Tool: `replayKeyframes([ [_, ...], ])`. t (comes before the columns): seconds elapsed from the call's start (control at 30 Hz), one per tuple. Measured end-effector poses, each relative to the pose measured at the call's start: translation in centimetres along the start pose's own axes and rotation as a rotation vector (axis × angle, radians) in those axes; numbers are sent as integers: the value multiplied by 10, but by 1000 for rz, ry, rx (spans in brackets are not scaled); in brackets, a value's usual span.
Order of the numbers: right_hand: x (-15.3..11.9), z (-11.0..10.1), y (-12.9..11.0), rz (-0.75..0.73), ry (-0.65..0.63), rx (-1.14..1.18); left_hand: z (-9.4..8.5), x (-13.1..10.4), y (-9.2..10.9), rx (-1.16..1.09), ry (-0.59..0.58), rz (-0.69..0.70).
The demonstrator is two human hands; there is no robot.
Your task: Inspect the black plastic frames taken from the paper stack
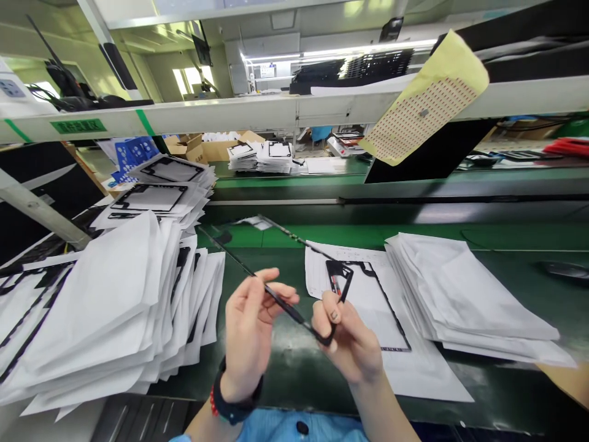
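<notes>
A thin black frame point(286, 305) is held up, tilted, over the green table. My left hand point(251, 325) pinches its long left side between thumb and fingers. My right hand point(350, 337) grips the near right corner of the same frame. Behind my right hand, a second black frame point(389, 301) lies flat on white paper point(423, 368). Left of my left hand is a tall stack of white sheets point(105, 294) with black frames between some of them.
A stack of white sheets point(464, 288) lies on the right of the green table point(294, 374). A yellow sheet with rows of small red marks point(426, 101) hangs from the white rail point(221, 116). A dark object point(565, 270) lies at the far right.
</notes>
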State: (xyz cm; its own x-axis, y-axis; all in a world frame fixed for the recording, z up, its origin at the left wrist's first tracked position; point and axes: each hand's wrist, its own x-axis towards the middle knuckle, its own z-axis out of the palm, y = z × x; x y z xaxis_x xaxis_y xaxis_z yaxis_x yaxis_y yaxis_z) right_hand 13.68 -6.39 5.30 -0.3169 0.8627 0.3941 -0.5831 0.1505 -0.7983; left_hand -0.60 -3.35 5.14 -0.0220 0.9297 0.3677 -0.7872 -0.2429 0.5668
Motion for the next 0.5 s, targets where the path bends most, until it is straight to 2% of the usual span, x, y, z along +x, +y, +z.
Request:
replayKeyframes([
  [0.07, 2, -18, 5, 47, -73, -137, -11, 14, -2, -53, 27, -48],
  [0.13, 1, -40, 9, 83, -62, -235, -25, 27, -5, -51, -4, -68],
  [0.27, -6, -79, 10, 9, 211, -364, -50, 47, -18, 5, -56, -91],
  [0.37, -11, -91, 10, 39, 286, -545, -60, 55, -28, 59, -91, -96],
  [0.5, -11, -91, 10, 18, 339, -610, -69, 57, -37, 147, -102, -96],
])
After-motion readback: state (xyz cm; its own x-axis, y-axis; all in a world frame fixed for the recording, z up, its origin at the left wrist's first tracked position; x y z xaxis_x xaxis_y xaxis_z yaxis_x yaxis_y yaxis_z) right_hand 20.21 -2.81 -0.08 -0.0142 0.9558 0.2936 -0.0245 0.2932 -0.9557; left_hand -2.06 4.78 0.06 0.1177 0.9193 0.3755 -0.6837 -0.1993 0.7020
